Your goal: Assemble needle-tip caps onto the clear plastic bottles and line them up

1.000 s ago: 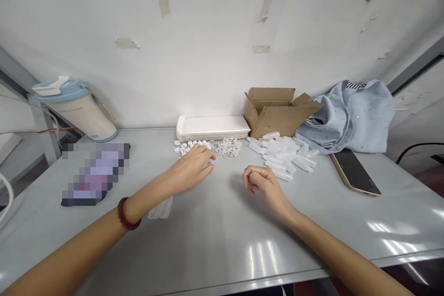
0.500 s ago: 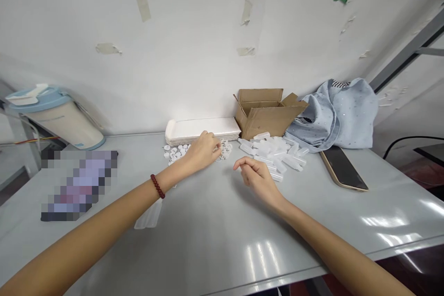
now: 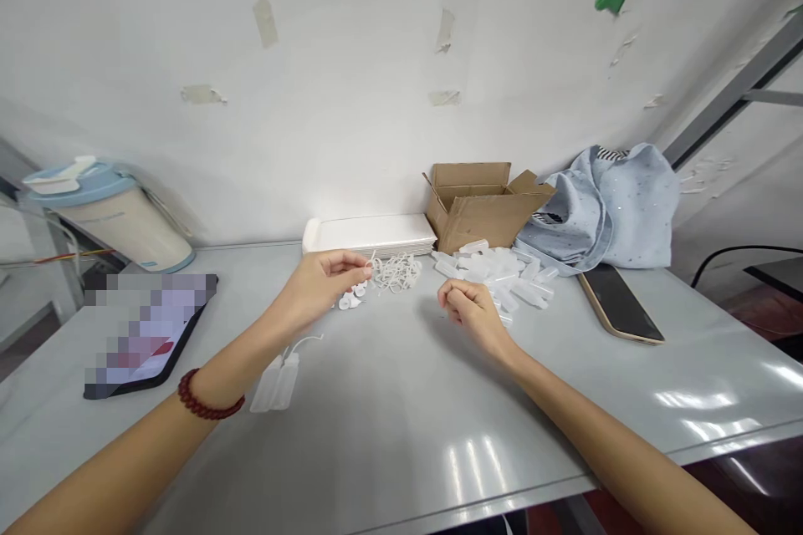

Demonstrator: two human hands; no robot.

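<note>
My left hand [image 3: 323,288] is at the left edge of a pile of thin white curly tubes [image 3: 398,272]. Its thumb and fingertips are pinched on one white tube [image 3: 374,264]. Partly behind that hand lie small white caps [image 3: 352,297]. My right hand [image 3: 470,309] is held with curled fingers in front of a heap of translucent plastic bottles [image 3: 502,272]; whatever it may hold is hidden. Below my left hand, small translucent bottles [image 3: 276,384] lie side by side on the table, with thin tubes sticking out of their tops.
A stack of white padded envelopes [image 3: 376,230] and an open cardboard box [image 3: 493,217] stand along the wall. A light blue cloth bag [image 3: 627,209] and a phone [image 3: 621,305] are at right. At left are a phone [image 3: 154,334] and a large cream tumbler [image 3: 125,221].
My left hand has drawn back left from the tube pile, pinching a tube. My right hand's extended index finger has curled in. The view has shifted slightly.
</note>
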